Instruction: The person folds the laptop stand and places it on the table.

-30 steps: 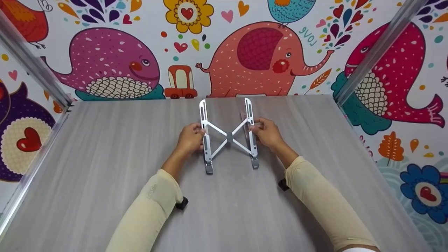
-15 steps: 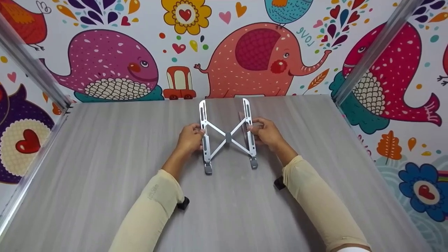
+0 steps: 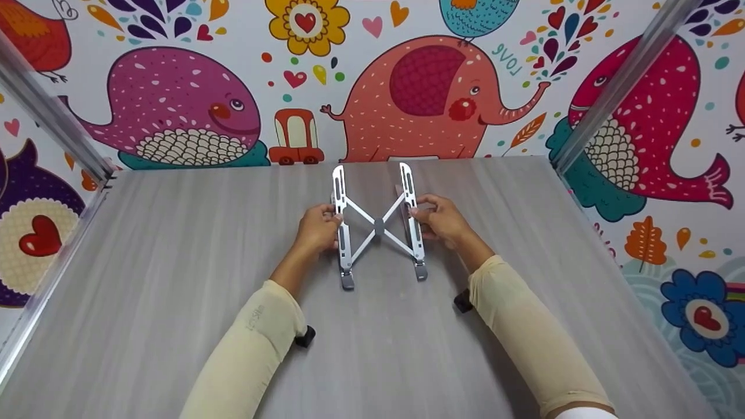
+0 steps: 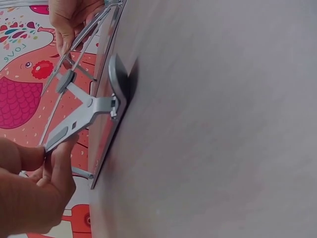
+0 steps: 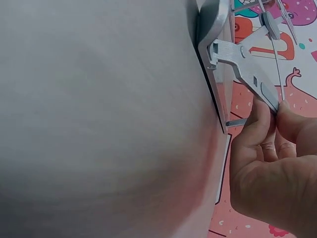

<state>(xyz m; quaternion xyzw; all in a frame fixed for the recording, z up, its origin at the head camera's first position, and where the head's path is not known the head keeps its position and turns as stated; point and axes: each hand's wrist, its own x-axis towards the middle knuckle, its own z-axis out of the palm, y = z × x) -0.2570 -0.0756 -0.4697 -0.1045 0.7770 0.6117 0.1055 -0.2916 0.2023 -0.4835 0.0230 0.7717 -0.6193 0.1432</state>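
A silver folding laptop stand point(image 3: 379, 227) is on the table, its two long slotted side rails joined by crossed bars at a grey hub. Grey hooked feet point toward me at the near ends. My left hand point(image 3: 318, 228) pinches the left rail between thumb and fingers, as the left wrist view shows on the upper bar point(image 4: 74, 123). Across from it, my right hand point(image 3: 443, 220) pinches the right rail; in the right wrist view thumb and forefinger meet on the raised bar point(image 5: 255, 77). The lower bars rest along the tabletop, and the rails partly hide the fingertips.
A grey wood-grain table point(image 3: 192, 279) lies under the stand. Behind it rises a wall point(image 3: 302, 87) printed with cartoon animals. Metal posts point(image 3: 628, 87) stand at the back corners. Both forearms wear pale sleeves point(image 3: 250, 343) with small black wrist cameras point(image 3: 305, 336).
The right rail has shifted slightly left with my right hand, so the two rails stand a little closer together. My left hand keeps its hold almost in place.
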